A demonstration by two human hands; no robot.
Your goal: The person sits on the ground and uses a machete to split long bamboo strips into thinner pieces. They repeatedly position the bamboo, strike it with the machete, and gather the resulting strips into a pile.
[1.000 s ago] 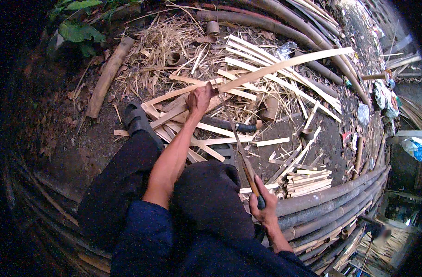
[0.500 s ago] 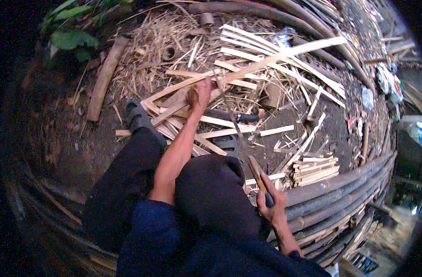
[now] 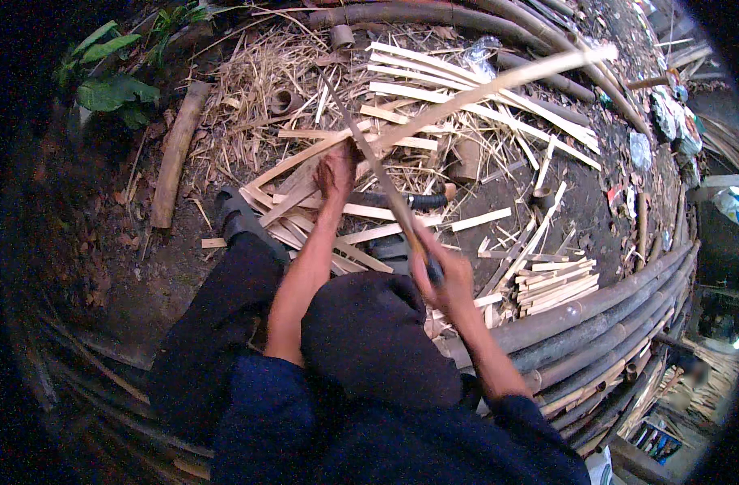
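My right hand is closed round the handle of a handsaw, whose long narrow blade slants away up and left. The blade passes just right of my left hand, across a long pale bamboo strip that reaches far to the right. My left hand is closed on the near end of that strip, which lies over other wood pieces; its exact grip is partly hidden. Beneath and beside it lie several cut slats. A dark rod with black wrapping lies just right of my left wrist.
More long strips are spread at the far right, with a stack of short cut pieces nearer. Thick bamboo poles run along the right. A log lies at left, near straw-like shavings and a leafy plant.
My right hand has pushed the saw forward and left, so its blade now reaches well past the strip. My left hand stays in nearly the same place.
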